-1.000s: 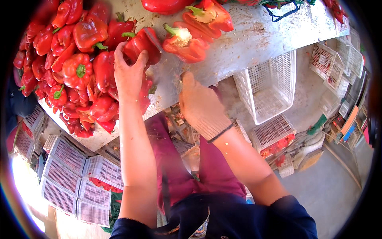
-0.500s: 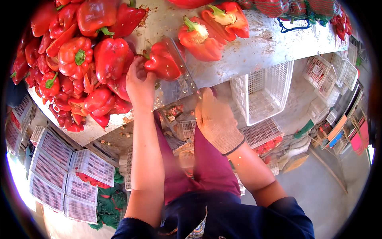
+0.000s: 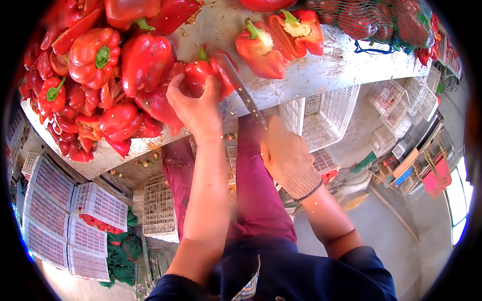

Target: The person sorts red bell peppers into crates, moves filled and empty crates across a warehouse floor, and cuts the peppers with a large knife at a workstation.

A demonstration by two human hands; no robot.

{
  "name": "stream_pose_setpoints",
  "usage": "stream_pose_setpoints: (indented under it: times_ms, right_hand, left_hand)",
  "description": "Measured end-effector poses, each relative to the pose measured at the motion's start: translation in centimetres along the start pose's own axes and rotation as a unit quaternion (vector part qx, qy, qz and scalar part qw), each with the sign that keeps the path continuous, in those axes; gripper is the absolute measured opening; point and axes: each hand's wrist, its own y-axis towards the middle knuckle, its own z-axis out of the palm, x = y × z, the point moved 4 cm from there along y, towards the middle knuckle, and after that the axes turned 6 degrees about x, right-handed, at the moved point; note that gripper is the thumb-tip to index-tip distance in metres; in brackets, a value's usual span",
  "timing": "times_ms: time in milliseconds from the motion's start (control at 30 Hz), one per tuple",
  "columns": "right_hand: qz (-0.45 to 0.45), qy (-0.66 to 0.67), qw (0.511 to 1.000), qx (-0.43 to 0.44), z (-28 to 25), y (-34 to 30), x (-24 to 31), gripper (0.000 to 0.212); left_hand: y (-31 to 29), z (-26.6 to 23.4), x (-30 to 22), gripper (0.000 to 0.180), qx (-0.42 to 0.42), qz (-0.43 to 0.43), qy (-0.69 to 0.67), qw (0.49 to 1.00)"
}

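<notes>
On the metal table (image 3: 228,24) sits a red bell pepper (image 3: 197,75), its green stem pointing away from me. My bare left hand (image 3: 198,113) grips its near side, thumb and fingers on either side. In a tan knitted glove, my right hand (image 3: 288,159) is closed round the handle of a long knife; the handle is hidden in the fist. The knife blade (image 3: 245,95) runs up and left, its far end against the pepper's right side. Just right of it lie an opened bell pepper (image 3: 258,54) and another cut pepper (image 3: 306,37), with stems and pale seed cores showing.
A large heap of red bell peppers (image 3: 145,62) covers the table's left side, close to my left hand. A green net bag (image 3: 371,22) of peppers sits at the far right. Below the table edge stands a white plastic crate (image 3: 341,113). More crates (image 3: 52,183) are stacked lower left.
My left hand has opened wider and shifted to the pepper's near side. The pepper has turned so its stem points away. The knife stays against its right side. The whole view has shifted slightly.
</notes>
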Motion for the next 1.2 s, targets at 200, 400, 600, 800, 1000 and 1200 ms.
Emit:
stream_pose_setpoints:
  times_ms: [200,400,600,800,1000,1200]
  right_hand:
    - [0.013,-0.026,1.0,0.007,-0.7,-0.2,1.2,0.025]
    - [0.056,-0.014,0.998,0.039,-0.6,-1.2,2.7,0.024]
    - [-0.034,-0.037,0.999,0.014,-0.5,1.1,4.7,0.018]
    - [-0.038,-0.047,0.998,0.013,1.2,3.6,5.7,0.019]
    - [-0.018,-0.046,0.999,0.018,1.4,7.0,4.7,0.024]
    - [0.018,0.008,1.0,-0.019,5.2,9.5,0.4,0.025]
  left_hand:
    - [0.4,0.1,-1.0,0.052,-0.022,0.024,0.079,0.996]
    - [0.8,0.1,-0.4,0.05,-0.018,0.031,0.096,0.995]
    - [1.2,-0.4,-0.2,0.052,-0.008,0.019,0.064,0.998]
    - [2.1,-0.7,0.8,0.047,0.018,0.012,0.035,0.999]
    - [1.2,-0.5,0.9,0.049,0.052,0.016,0.05,0.997]
    - [1.2,-1.0,3.6,0.032,0.057,-0.043,-0.096,0.993]
